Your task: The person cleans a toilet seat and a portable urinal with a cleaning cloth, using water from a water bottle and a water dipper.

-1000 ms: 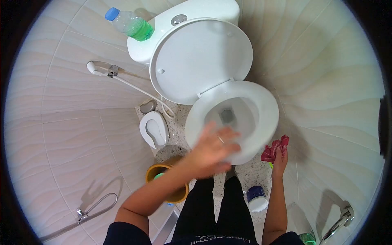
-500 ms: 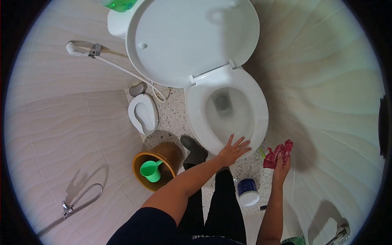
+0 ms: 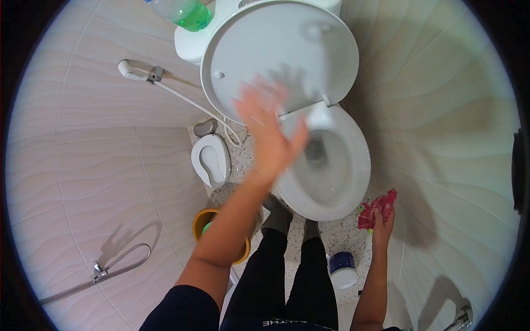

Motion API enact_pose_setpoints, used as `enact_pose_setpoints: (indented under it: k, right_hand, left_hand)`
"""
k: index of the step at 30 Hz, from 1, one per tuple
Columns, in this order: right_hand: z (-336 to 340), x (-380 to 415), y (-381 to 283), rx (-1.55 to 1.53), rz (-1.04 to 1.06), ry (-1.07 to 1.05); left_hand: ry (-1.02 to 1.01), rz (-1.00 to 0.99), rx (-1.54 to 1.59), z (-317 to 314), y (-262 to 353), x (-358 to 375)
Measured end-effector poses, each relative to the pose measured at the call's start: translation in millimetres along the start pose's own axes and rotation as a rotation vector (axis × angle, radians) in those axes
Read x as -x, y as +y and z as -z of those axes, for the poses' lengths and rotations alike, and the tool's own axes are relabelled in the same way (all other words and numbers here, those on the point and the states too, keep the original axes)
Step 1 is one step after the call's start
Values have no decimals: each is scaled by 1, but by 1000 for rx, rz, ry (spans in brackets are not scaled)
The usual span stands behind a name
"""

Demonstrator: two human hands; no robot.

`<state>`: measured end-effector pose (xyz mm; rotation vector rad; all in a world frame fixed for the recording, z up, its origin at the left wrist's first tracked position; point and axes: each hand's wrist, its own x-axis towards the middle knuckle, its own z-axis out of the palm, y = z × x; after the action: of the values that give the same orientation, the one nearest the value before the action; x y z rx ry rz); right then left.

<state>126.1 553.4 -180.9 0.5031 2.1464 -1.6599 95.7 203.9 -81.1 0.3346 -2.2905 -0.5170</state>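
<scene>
My left hand (image 3: 268,129) is raised with its fingers spread, blurred by motion. It holds nothing and hovers in front of the lower part of the raised toilet lid (image 3: 276,44). Below the lid is the white toilet seat (image 3: 356,182), lying flat around the bowl. On the right, beside the front of the toilet, my right hand (image 3: 382,223) grips a crumpled red cloth (image 3: 391,199) with a pale pattern. Part of the cloth is hidden behind the fingers.
A bottle of green liquid (image 3: 194,16) stands on the cistern (image 3: 190,47). A hand shower (image 3: 128,70) hangs on the left wall. On the floor are a white bedpan (image 3: 222,160), a partly hidden brown bucket (image 3: 202,220) and a blue-and-white tub (image 3: 342,265).
My left hand has lifted off the front of the toilet seat and swung up and left toward the lid. My right hand keeps hold of the cloth. The view has shifted slightly.
</scene>
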Motion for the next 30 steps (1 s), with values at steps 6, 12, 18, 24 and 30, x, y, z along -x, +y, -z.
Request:
enact_pose_setpoints:
  k: [6, 12, 18, 24, 30]
  right_hand:
    - [-62, -82, -12, 191, 450, -78]
    - [-203, -166, -2, 1000, 774, 130]
    - [-278, -147, -21, 929, 1237, -314]
    - [-193, -163, -7, 1070, 1121, -167]
    - [-79, -31, 61, 1440, 655, -403]
  left_hand:
    - [-25, -35, -155, 34, -60, -116]
    - [18, -41, -10, 39, -70, -120]
    - [60, 145, 82, 34, -64, -118]
    - [72, 230, 242, 43, -50, -115]
    - [-123, 118, 247, 80, -36, -93]
